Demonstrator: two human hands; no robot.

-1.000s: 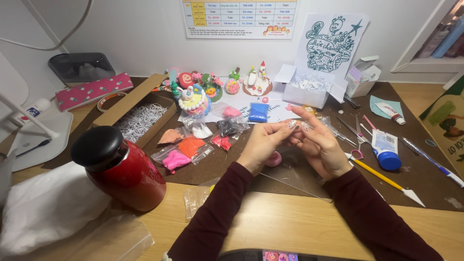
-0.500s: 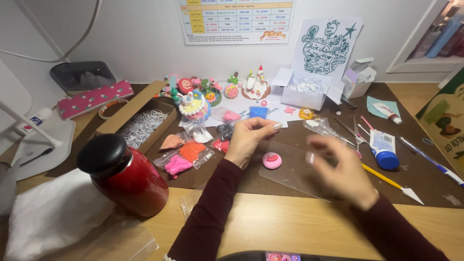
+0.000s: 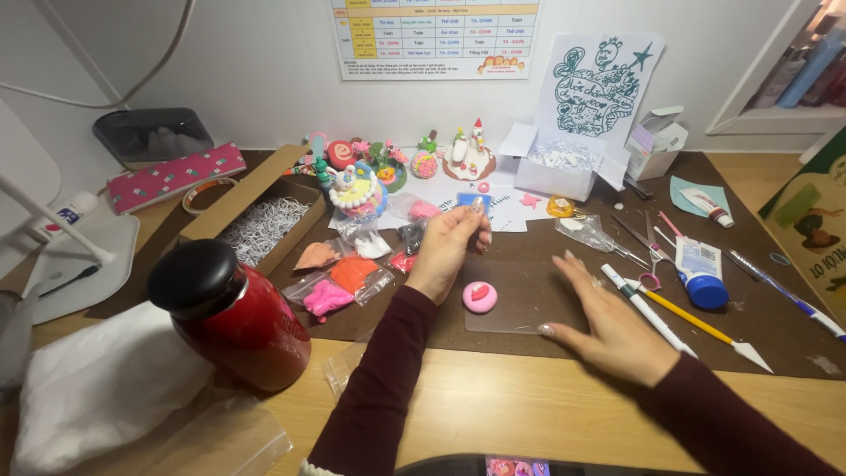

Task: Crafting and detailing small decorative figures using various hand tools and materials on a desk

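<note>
My left hand (image 3: pixel 451 251) is lifted over the brown mat with its fingers curled together; the fingertips reach a small blue clay packet (image 3: pixel 473 200). I cannot see anything between them. A round pink clay piece (image 3: pixel 479 297) with a darker pink shape on top lies on a clear plastic sheet (image 3: pixel 520 304), just below that hand. My right hand (image 3: pixel 608 322) rests palm down with fingers spread on the right edge of the sheet and holds nothing.
Bags of pink, orange and white clay (image 3: pixel 339 278) lie left of the hand, with clay figures (image 3: pixel 379 172) behind. A red bottle (image 3: pixel 231 317) with a black cap and a box of shredded paper (image 3: pixel 260 225) stand left. Modelling tools (image 3: pixel 687 322), scissors and a glue tube (image 3: pixel 701 269) lie right.
The hands, joined over the sheet a second ago, have come apart. My right hand moved down and right onto the sheet; my left hand moved up toward the blue packet, uncovering the pink piece.
</note>
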